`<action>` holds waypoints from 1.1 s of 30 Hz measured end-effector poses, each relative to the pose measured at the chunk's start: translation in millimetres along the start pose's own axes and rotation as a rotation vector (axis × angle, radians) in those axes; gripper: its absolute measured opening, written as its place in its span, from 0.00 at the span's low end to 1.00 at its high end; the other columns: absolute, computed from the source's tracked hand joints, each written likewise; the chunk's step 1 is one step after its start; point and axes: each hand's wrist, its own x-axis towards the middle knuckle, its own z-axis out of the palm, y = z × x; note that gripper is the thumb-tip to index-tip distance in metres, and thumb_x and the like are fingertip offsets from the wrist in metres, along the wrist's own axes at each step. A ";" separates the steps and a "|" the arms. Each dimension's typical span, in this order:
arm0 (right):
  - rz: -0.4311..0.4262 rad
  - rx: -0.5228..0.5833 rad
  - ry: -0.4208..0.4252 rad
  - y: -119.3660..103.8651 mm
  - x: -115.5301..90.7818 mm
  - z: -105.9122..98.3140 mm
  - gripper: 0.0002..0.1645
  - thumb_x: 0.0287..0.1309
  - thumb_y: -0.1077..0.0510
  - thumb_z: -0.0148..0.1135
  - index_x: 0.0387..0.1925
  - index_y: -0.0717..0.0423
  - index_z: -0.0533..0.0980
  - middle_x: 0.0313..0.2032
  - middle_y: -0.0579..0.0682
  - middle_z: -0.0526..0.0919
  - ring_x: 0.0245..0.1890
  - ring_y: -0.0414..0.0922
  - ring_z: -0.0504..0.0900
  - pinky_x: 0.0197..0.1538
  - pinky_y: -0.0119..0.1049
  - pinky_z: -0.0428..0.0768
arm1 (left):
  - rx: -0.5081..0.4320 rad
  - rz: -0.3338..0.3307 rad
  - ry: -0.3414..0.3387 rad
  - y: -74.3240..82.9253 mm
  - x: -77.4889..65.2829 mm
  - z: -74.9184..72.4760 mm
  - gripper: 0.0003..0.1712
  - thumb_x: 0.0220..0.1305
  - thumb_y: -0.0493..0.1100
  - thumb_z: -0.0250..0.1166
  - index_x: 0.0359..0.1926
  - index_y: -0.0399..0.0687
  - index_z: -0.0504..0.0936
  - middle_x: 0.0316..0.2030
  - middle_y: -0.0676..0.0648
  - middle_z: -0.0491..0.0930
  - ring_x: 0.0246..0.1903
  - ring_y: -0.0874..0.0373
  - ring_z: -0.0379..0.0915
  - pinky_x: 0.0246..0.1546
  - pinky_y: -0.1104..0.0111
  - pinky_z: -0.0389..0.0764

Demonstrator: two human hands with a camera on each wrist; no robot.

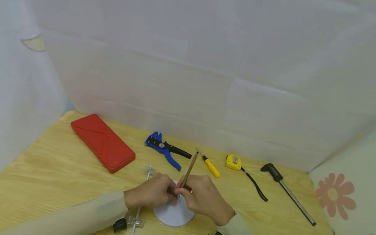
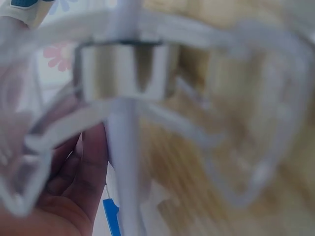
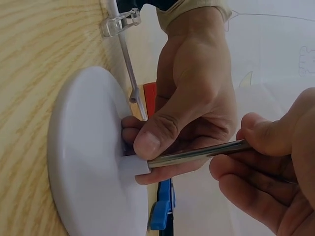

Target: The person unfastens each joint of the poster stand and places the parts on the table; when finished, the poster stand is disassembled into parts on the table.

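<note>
A round white base (image 3: 88, 147) with a short upright collar (image 3: 135, 166) lies on the wooden table. My left hand (image 1: 156, 191) pinches that collar between thumb and fingers. In my right hand (image 1: 205, 198) is a slim metal tube (image 3: 197, 153), pinched partway along and standing upright over the base. The tube's lower end meets the collar; how deep it sits inside cannot be seen. Just left of the base lies a white rod (image 1: 138, 211) with clear plastic clips (image 1: 136, 222). Blurred in the left wrist view, a clip and the rod (image 2: 125, 167) partly cover my left hand.
Along the back lie a red case (image 1: 102, 142), a blue-and-black wire stripper (image 1: 167, 148), a yellow-handled screwdriver (image 1: 212, 167), a yellow tape measure (image 1: 233, 162) with a black strap, and a caliper (image 1: 288, 190). White sheets (image 1: 198, 60) surround the table.
</note>
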 end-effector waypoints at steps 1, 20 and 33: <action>-0.001 -0.004 0.005 0.2 0.5 -0.2 0.03 0.61 0.58 0.70 0.33 0.52 0.83 0.30 0.44 0.88 0.23 0.27 0.72 0.25 0.14 0.69 | 0.007 0.002 0.003 -0.1 0.7 -0.5 0.05 0.58 0.35 0.71 0.36 0.40 0.90 0.29 0.47 0.89 0.26 0.66 0.81 0.25 0.75 0.81; 0.111 0.064 -0.049 -3.8 3.8 -2.8 0.03 0.66 0.60 0.66 0.34 0.53 0.83 0.29 0.45 0.88 0.25 0.32 0.81 0.27 0.17 0.75 | -0.003 0.005 -0.012 1.8 0.5 -0.1 0.04 0.59 0.33 0.69 0.36 0.38 0.89 0.29 0.46 0.89 0.26 0.65 0.81 0.26 0.76 0.81; 0.102 0.039 -0.045 -4.5 1.6 -1.5 0.04 0.67 0.60 0.64 0.35 0.53 0.82 0.32 0.45 0.88 0.28 0.36 0.85 0.30 0.16 0.77 | 0.022 0.019 -0.001 -1.1 1.3 2.6 0.02 0.59 0.34 0.70 0.33 0.39 0.89 0.27 0.48 0.88 0.25 0.67 0.79 0.25 0.77 0.80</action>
